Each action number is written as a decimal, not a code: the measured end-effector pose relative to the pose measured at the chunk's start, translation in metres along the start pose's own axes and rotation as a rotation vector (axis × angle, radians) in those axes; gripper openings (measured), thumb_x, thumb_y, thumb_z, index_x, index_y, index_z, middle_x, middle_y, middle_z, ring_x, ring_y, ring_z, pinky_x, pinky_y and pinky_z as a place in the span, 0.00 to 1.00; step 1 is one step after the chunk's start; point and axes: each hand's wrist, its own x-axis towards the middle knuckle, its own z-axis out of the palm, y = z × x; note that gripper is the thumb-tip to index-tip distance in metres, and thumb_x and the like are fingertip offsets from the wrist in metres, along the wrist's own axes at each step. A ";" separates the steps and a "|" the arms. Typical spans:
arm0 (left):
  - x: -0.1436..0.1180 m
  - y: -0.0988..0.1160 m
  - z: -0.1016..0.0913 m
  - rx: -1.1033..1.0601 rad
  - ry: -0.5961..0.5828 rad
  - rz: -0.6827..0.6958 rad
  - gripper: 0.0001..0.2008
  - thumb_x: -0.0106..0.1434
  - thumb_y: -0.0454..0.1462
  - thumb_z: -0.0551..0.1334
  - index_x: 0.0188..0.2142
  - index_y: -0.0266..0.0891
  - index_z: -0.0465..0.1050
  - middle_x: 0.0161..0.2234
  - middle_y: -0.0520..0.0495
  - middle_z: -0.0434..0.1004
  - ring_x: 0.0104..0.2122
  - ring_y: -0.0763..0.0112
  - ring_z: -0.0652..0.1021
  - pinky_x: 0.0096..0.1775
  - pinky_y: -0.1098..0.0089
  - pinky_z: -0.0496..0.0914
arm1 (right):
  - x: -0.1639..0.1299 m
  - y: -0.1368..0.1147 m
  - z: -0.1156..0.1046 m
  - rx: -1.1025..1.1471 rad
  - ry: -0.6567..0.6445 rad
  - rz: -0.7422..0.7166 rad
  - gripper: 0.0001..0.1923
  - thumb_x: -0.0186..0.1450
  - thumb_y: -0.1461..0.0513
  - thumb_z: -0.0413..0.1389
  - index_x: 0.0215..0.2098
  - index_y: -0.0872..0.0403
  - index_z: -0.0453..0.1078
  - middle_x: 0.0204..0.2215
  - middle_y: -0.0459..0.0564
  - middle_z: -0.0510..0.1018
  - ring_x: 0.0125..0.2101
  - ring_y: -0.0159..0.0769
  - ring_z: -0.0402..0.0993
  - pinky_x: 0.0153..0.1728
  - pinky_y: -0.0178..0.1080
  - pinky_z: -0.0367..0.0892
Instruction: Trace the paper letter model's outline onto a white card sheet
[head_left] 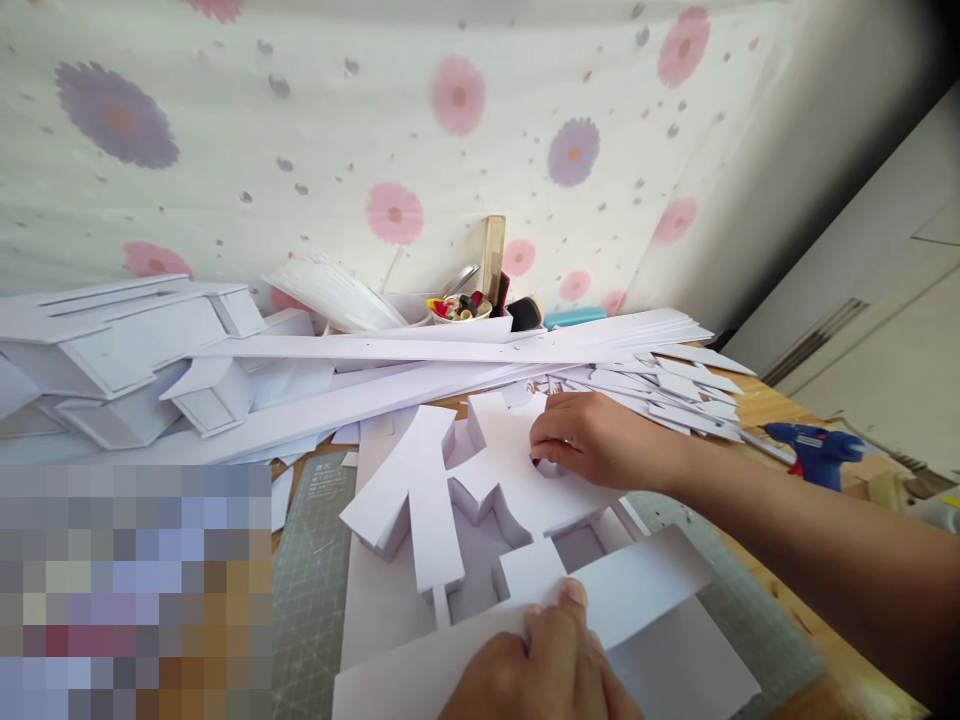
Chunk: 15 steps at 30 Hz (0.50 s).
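A white foam-board structure (517, 465) with raised, box-like strokes and recesses, shaped like a large character, lies on a grey-green cutting mat (307, 575). My left hand (544, 665) comes in from the bottom edge, fingers bent close together, their tips pressing on the structure's long near strip. Across its far right part reaches my right hand (577, 440), thumb and fingers pinched together beside a rounded recess. Something small and dark shows at those fingertips; most of it is hidden, so its kind cannot be made out.
Long white board strips (360, 347) and white scraps (667, 385) lie behind. Folded white shapes (142, 350) pile up at left. A blue glue gun (814, 452) rests at right. A cup of small items (459, 308) stands by the flowered curtain (300, 120). The lower left is pixelated.
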 end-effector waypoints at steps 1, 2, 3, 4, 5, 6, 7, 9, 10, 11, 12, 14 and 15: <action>0.000 0.000 0.000 0.000 -0.001 0.006 0.07 0.49 0.26 0.59 0.28 0.36 0.67 0.28 0.46 0.80 0.22 0.71 0.73 0.15 0.69 0.51 | 0.001 0.003 0.000 0.023 -0.003 0.011 0.10 0.65 0.65 0.51 0.31 0.55 0.75 0.27 0.50 0.78 0.32 0.36 0.69 0.35 0.36 0.62; -0.001 0.000 0.000 -0.001 -0.002 0.011 0.07 0.49 0.25 0.58 0.28 0.36 0.67 0.28 0.46 0.80 0.22 0.71 0.73 0.15 0.69 0.51 | 0.001 0.005 -0.001 0.039 -0.013 0.022 0.10 0.65 0.65 0.52 0.32 0.55 0.75 0.28 0.50 0.78 0.32 0.36 0.70 0.36 0.36 0.63; -0.001 -0.001 -0.001 -0.002 -0.003 0.016 0.08 0.49 0.25 0.58 0.28 0.36 0.67 0.28 0.45 0.80 0.21 0.71 0.73 0.15 0.70 0.51 | 0.002 0.008 -0.002 0.049 -0.026 0.031 0.10 0.65 0.65 0.52 0.32 0.55 0.75 0.28 0.49 0.79 0.33 0.35 0.70 0.36 0.36 0.63; -0.002 -0.001 -0.001 -0.003 -0.008 0.019 0.08 0.48 0.24 0.58 0.27 0.35 0.67 0.28 0.45 0.80 0.21 0.71 0.73 0.14 0.70 0.51 | 0.002 0.009 -0.003 0.057 -0.043 0.036 0.09 0.65 0.65 0.52 0.33 0.55 0.75 0.29 0.49 0.79 0.33 0.35 0.70 0.36 0.36 0.63; -0.003 -0.001 -0.001 -0.006 -0.021 0.022 0.08 0.49 0.24 0.58 0.27 0.35 0.68 0.28 0.45 0.80 0.21 0.71 0.73 0.14 0.70 0.52 | 0.003 0.011 -0.005 0.064 -0.062 0.035 0.09 0.65 0.65 0.52 0.33 0.55 0.75 0.29 0.48 0.79 0.33 0.35 0.70 0.36 0.36 0.62; -0.004 0.000 -0.001 -0.013 -0.037 0.022 0.08 0.49 0.24 0.58 0.28 0.35 0.68 0.29 0.44 0.80 0.21 0.71 0.73 0.14 0.71 0.52 | 0.003 0.011 -0.006 0.072 -0.079 0.031 0.09 0.65 0.66 0.52 0.33 0.55 0.75 0.28 0.48 0.79 0.33 0.35 0.70 0.37 0.36 0.62; -0.005 0.000 -0.001 -0.021 -0.048 0.020 0.08 0.50 0.24 0.57 0.29 0.34 0.68 0.29 0.43 0.80 0.21 0.71 0.74 0.14 0.71 0.52 | 0.003 0.011 -0.008 0.081 -0.097 0.024 0.09 0.65 0.66 0.52 0.33 0.55 0.75 0.27 0.47 0.79 0.33 0.35 0.70 0.37 0.36 0.62; -0.006 0.001 0.000 -0.030 -0.062 0.023 0.08 0.51 0.24 0.58 0.30 0.34 0.69 0.31 0.42 0.81 0.21 0.71 0.74 0.13 0.72 0.53 | 0.004 0.012 -0.010 0.105 -0.131 0.010 0.10 0.65 0.66 0.52 0.32 0.55 0.75 0.27 0.47 0.79 0.33 0.35 0.70 0.37 0.35 0.62; -0.006 0.002 0.001 -0.029 -0.054 0.020 0.08 0.51 0.24 0.58 0.30 0.34 0.69 0.31 0.42 0.81 0.21 0.71 0.74 0.13 0.72 0.53 | 0.004 0.012 -0.011 0.116 -0.145 0.005 0.10 0.65 0.66 0.51 0.32 0.55 0.75 0.27 0.47 0.79 0.33 0.34 0.70 0.37 0.35 0.62; -0.006 0.002 0.002 -0.027 -0.043 0.014 0.08 0.50 0.24 0.58 0.30 0.34 0.69 0.30 0.42 0.80 0.21 0.71 0.74 0.13 0.72 0.53 | 0.004 0.013 -0.012 0.125 -0.158 0.001 0.09 0.65 0.66 0.52 0.32 0.55 0.75 0.27 0.47 0.79 0.33 0.34 0.70 0.37 0.35 0.62; -0.005 0.002 0.002 -0.024 -0.034 0.008 0.08 0.50 0.24 0.58 0.29 0.34 0.68 0.30 0.42 0.80 0.21 0.71 0.74 0.13 0.72 0.53 | 0.004 0.014 -0.013 0.128 -0.166 -0.004 0.09 0.65 0.65 0.52 0.32 0.55 0.75 0.28 0.47 0.79 0.33 0.34 0.70 0.36 0.35 0.62; -0.003 0.002 0.002 -0.023 -0.027 -0.003 0.07 0.51 0.24 0.58 0.29 0.35 0.68 0.29 0.43 0.80 0.21 0.71 0.74 0.13 0.72 0.54 | 0.004 0.016 -0.014 0.123 -0.167 -0.011 0.09 0.65 0.66 0.52 0.32 0.55 0.75 0.28 0.47 0.80 0.33 0.34 0.70 0.37 0.35 0.62; -0.002 0.001 0.001 -0.024 -0.025 -0.004 0.07 0.51 0.24 0.58 0.29 0.35 0.68 0.29 0.43 0.80 0.21 0.71 0.74 0.13 0.72 0.54 | 0.005 0.016 -0.014 0.113 -0.164 -0.009 0.09 0.65 0.66 0.53 0.32 0.55 0.75 0.28 0.47 0.79 0.33 0.34 0.70 0.36 0.35 0.62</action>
